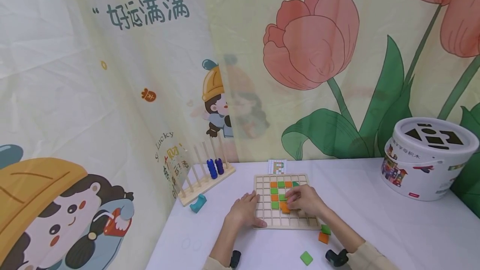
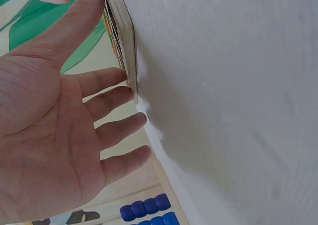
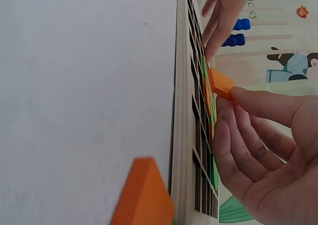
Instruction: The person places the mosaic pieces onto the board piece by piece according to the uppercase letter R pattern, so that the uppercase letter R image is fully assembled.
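A wooden grid board (image 1: 311,221) lies on the white table, with several orange and green square tiles (image 1: 275,205) in its cells. My right hand (image 1: 308,201) pinches an orange tile (image 3: 220,83) between thumb and fingers, tilted just above the board. My left hand (image 1: 243,212) rests at the board's left edge. Its fingers reach out fairly straight against the side in the left wrist view, the thumb at the near corner. Close to the board's near right corner lie a loose green tile (image 1: 325,230) and an orange tile (image 1: 323,238). Another green tile (image 1: 306,258) lies nearer me.
Behind the board is a small card (image 1: 277,166) with a coloured grid pattern. A wooden peg stand (image 1: 205,183) with blue beads stands at the back left, a teal curved piece (image 1: 198,203) before it. The white shape-sorter bucket (image 1: 427,170) occupies the right side.
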### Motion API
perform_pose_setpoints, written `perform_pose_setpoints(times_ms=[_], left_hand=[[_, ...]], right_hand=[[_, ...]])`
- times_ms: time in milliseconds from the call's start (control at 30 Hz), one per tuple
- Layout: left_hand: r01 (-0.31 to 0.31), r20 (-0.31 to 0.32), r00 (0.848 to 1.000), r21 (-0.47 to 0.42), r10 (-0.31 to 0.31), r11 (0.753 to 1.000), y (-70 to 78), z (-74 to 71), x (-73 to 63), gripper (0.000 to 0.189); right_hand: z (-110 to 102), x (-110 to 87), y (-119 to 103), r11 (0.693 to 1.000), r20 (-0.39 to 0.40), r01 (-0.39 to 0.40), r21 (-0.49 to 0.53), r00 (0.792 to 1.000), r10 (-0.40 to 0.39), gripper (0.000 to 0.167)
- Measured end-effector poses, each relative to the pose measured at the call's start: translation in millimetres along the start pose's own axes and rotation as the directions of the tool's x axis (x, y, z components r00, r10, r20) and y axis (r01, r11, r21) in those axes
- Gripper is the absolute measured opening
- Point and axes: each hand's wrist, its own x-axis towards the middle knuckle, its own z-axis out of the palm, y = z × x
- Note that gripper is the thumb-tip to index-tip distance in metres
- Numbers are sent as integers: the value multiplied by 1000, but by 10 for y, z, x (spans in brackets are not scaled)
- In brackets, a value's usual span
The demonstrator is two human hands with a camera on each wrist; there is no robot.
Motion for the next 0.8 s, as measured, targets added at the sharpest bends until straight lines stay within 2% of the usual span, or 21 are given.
perform_pose_setpoints(times_ms=[233,800], left_hand=[[8,3,1000,10,-8,1000,4,18,13,99],[-5,9,1000,11,5,1000,4,-23,-16,99]], right_hand=[[121,43,-23,1000,-4,1,-14,1000,-1,22],[303,98,-79,989,62,130,-63,990,-127,21]])
